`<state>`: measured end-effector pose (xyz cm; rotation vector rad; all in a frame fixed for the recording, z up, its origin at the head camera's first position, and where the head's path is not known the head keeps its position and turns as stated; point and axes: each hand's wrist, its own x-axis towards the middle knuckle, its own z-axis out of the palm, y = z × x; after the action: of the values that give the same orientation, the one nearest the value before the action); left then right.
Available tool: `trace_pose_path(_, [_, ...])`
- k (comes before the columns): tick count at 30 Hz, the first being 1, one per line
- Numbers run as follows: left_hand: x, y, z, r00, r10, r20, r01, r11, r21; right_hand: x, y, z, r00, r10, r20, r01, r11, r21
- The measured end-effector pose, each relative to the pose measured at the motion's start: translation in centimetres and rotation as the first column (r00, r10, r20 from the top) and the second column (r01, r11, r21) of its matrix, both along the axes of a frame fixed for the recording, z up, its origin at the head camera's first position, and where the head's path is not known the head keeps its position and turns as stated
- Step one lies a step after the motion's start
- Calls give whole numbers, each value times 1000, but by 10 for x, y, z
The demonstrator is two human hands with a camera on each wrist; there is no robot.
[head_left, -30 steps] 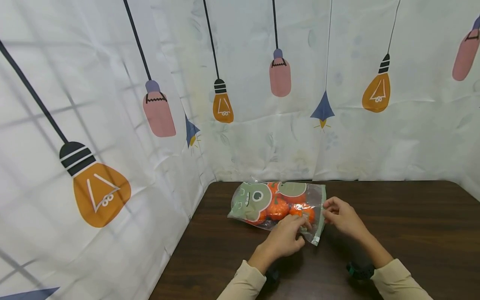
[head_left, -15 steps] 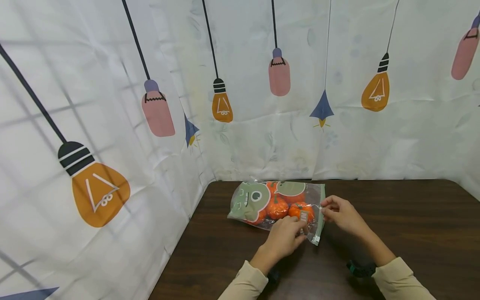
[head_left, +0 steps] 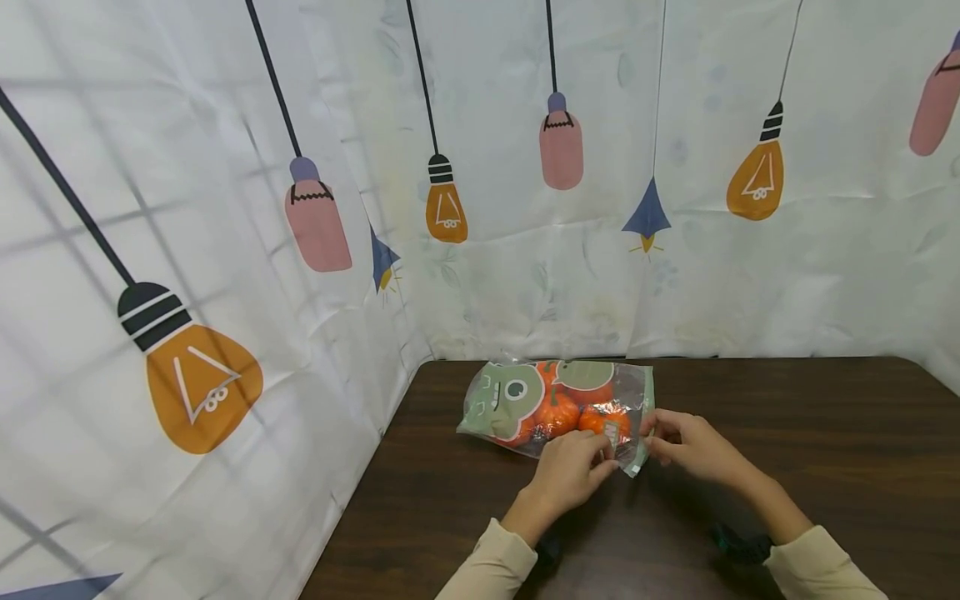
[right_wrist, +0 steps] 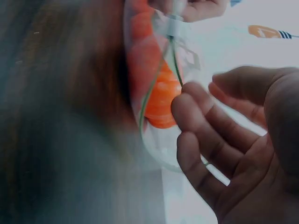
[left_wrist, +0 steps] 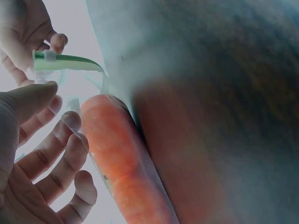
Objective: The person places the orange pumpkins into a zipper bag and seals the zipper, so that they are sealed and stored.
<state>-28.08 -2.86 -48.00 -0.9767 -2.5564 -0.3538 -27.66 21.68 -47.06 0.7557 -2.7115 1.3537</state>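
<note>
A clear zip bag (head_left: 495, 404) with a green cartoon face lies toward the back of the table. Inside it are several small, ridged orange pumpkins (head_left: 557, 415). My left hand (head_left: 566, 475) holds the bag's near side by the opening, its thumb and fingers at the clear film. Over at the right end, my right hand (head_left: 693, 446) has its bent fingers hooked at the green-edged rim. In the right wrist view the two green edges part below a pale slider (right_wrist: 174, 25), and the mouth gapes; the thumb stands off from the fingertips there.
The dark wood table (head_left: 810, 467) ends at a white curtain (head_left: 510, 292) printed with hanging lamps, behind and to the left. A dark wrist device (head_left: 738, 546) sits by my right sleeve.
My right hand has slid down along the bag's green edge toward its near corner, and that corner has lifted slightly. The left hand stays almost in place.
</note>
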Motion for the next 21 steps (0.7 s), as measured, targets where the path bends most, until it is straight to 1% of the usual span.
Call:
trace_pose_path(5, [-1, 0, 1, 999, 11, 46, -12, 1000, 22, 5, -2, -5, 994, 98, -38, -97, 995, 12])
trace_pose_path(7, [-1, 0, 2, 998, 14, 57, -15, 1000, 27, 6, -3, -8, 991, 119, -62, -118, 993, 11])
trace_pose_path(11, [-1, 0, 2, 998, 15, 61, -17, 999, 33, 6, -6, -14, 988, 109, -108, -110, 994, -2])
trace_pose_path(14, [-1, 0, 2, 998, 15, 61, -17, 999, 31, 5, -9, -18, 987, 85, -137, -88, 996, -12])
trace_pose_path(21, [-2, -1, 1, 997, 4, 80, -6, 1000, 27, 1, -16, -25, 983, 74, -169, -77, 997, -9])
